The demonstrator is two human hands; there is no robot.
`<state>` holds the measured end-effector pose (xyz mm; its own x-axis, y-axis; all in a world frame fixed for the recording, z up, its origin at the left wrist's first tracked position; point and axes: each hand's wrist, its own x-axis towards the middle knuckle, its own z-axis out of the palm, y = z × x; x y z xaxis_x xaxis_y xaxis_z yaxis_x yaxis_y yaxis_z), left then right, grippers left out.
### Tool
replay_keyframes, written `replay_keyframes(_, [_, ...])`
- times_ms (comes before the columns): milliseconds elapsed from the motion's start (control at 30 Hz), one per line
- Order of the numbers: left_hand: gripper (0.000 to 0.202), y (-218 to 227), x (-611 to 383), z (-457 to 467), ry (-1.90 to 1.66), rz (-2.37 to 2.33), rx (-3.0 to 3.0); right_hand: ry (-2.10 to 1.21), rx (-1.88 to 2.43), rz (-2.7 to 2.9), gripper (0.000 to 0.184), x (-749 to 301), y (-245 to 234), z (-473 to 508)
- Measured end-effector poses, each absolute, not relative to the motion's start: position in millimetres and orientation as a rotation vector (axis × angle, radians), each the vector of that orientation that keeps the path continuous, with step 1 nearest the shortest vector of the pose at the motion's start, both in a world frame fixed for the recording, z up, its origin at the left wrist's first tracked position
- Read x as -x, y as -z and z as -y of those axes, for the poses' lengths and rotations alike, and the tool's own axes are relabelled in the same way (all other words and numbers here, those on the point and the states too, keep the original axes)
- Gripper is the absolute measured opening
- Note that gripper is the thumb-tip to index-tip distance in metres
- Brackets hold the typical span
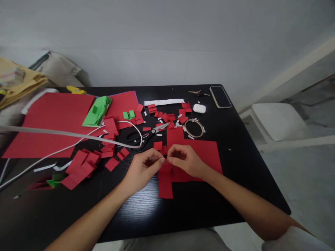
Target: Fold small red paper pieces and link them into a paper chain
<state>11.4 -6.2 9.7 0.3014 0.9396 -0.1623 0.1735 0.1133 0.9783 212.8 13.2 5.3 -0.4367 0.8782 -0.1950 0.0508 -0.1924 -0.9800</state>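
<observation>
Forearms (235, 191), hands (142, 169) (187, 161) nearly meeting, red strip (165, 187) — lengthwise toward body

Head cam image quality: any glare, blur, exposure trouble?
Head view: dim overall, with streaky pale glare on the black tabletop below the left hand; head view, edges: the white chair and yellow folded material look soft; head view, centre: scissors read clearer, though the finest paper scraps lack detail.

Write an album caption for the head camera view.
Left hand and right hand close together over red paper, scissors beyond on a black table.
</observation>
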Motion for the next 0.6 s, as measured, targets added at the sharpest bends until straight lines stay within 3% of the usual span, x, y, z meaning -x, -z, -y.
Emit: replay_keyframes(600, [0.028,-13.5,-9.3,3.6,-0.816,-1.191,-1.303,-1.725,1.037,1.367,0.011,-215.6,-3.6,-18.5])
